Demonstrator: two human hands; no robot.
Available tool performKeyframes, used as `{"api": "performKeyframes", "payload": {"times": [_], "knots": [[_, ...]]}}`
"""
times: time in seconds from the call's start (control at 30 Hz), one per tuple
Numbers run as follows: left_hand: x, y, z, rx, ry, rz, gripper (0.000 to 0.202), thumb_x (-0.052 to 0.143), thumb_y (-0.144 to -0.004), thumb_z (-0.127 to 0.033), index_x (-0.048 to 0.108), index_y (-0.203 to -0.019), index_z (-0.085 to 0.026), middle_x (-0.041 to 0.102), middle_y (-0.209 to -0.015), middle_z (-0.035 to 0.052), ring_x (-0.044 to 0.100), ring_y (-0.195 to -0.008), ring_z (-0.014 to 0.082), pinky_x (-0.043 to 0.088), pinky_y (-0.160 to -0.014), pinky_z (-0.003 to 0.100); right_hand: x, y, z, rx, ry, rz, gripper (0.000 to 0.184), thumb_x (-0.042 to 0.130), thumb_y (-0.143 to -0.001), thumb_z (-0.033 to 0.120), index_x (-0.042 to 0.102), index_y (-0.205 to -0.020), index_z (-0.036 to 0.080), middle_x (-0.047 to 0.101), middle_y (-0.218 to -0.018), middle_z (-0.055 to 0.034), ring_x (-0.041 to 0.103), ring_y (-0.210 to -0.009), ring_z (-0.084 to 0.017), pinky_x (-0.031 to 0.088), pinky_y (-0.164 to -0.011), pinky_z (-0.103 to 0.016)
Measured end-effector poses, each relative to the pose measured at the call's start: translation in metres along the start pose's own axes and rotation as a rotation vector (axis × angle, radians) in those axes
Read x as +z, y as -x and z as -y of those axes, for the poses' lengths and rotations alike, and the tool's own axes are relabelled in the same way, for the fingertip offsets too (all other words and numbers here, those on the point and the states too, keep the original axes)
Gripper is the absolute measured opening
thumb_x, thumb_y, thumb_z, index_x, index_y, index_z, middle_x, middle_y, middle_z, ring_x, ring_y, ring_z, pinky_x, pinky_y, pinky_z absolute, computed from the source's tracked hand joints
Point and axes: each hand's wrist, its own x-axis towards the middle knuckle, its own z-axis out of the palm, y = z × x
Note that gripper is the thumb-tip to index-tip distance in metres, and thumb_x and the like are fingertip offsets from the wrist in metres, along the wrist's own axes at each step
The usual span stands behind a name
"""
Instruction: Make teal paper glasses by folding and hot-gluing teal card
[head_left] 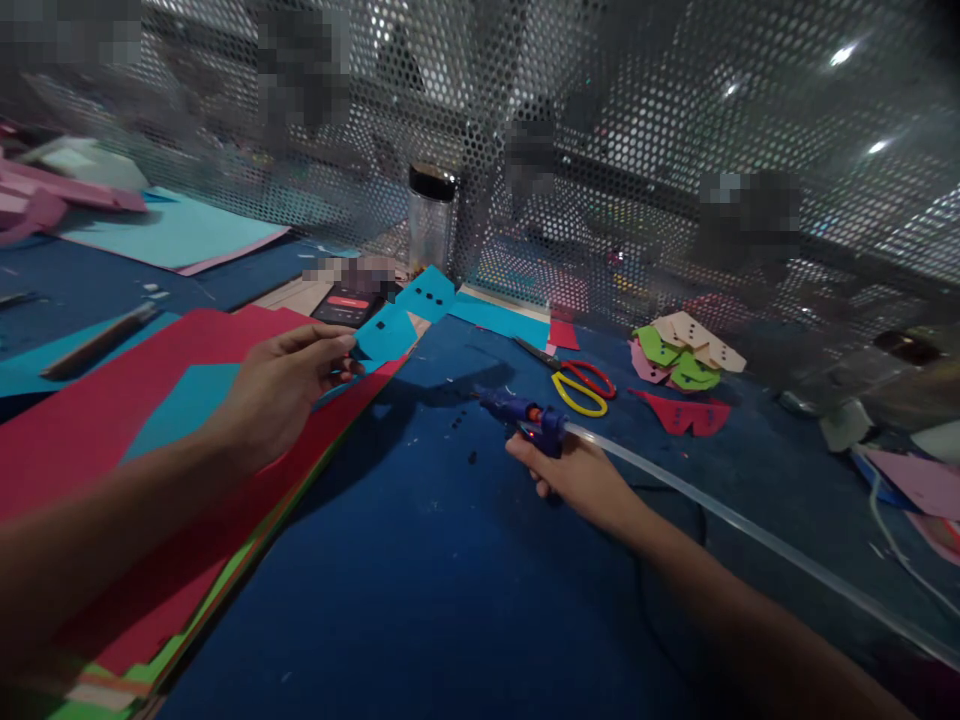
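My left hand (pixel 281 385) pinches the near end of a blue paper cutout (pixel 405 318), raised over the stacked coloured sheets. Several small black dots show on the cutout's face. In my right hand (pixel 562 470) is a blue glue gun (pixel 525 415), its nozzle pointing left over the table. A long clear glue stick (pixel 720 510) runs out of the gun's back toward the lower right. Small black bits (pixel 472 458) lie on the table below the nozzle. Scissors (pixel 581 388) with a red and a yellow handle loop rest just beyond the gun.
A perforated metal panel (pixel 480 130) stands behind the table. Before it are a jar with a black lid (pixel 431 215) and a phone (pixel 349 300). Red sheets (pixel 150 380) cover the left side. Dotted paper cutouts (pixel 686 350) and a red piece (pixel 686 412) lie to the right.
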Motion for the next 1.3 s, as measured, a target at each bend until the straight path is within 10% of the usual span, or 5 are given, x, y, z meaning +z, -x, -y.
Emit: {"api": "performKeyframes", "payload": {"times": [1.3], "knots": [[0.0,-0.006,-0.006,0.033,-0.015,-0.112,0.01,0.08,-0.078,-0.018,0.072,-0.084,-0.015,0.07,-0.081,0.001,0.062,-0.073,0.0137,0.047,-0.075,0.032,0.003,-0.037,0.01,-0.084,0.137,0.084,0.036,0.064,-0.092,0.056,0.065,-0.091,0.02,0.063,-0.064,0.0001,0.063,-0.047,-0.014,0.048,-0.048,-0.027]]}}
